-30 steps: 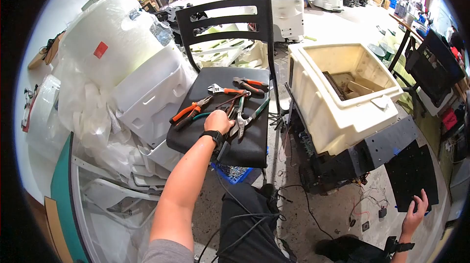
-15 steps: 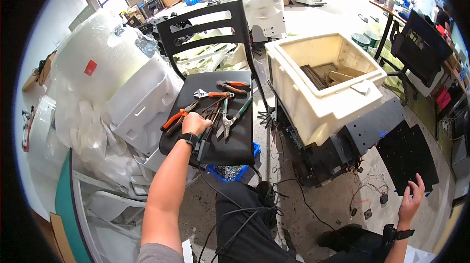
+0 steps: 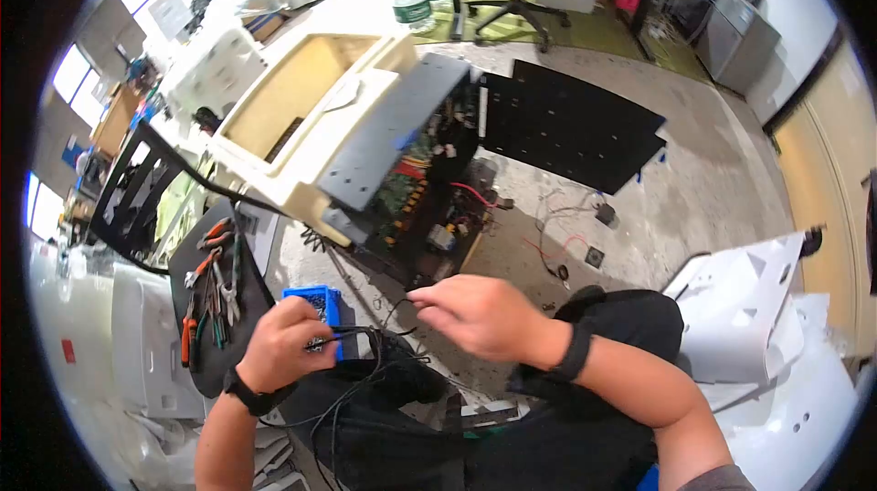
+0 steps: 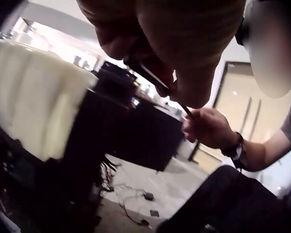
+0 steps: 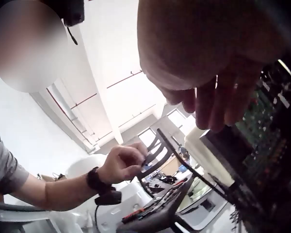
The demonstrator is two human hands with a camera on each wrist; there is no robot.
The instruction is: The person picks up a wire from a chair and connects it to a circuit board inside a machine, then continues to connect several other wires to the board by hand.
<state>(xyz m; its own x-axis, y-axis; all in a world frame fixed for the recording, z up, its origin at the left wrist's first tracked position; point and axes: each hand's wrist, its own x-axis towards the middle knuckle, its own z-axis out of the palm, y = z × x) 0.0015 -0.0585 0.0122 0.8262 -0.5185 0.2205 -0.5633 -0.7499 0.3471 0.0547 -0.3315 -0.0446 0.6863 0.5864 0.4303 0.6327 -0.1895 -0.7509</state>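
Observation:
My left hand (image 3: 285, 345) pinches a slim dark tool (image 4: 153, 75), whose thin shaft sticks out past the fingertips in the left wrist view. Most of its handle is hidden by the hand. To the right, my right hand (image 3: 489, 316) points toward the left hand over my lap, fingers loosely extended, holding nothing visible. From the left wrist, the shaft overlaps the right hand's fingertips. Dark cables (image 3: 352, 372) loop below both hands. Beside the left hand is the black chair seat (image 3: 196, 381), bearing orange-handled pliers (image 3: 189, 336), an adjustable wrench (image 3: 203, 267) and garden shears (image 3: 230, 295).
A blue bin (image 3: 332, 308) of small metal parts stands on the floor behind the left hand. Ahead, a cream plastic housing (image 3: 301, 176) sits beside exposed circuit boards (image 3: 397, 199) and a black panel (image 3: 566, 126). Loose wires (image 3: 548, 226) lie on the floor; white panels (image 3: 744, 308) lean at right.
My view has swung right, away from the chair. The left hand has lifted from the tools with the slim dark tool, and the right hand has come in from the far right to face it.

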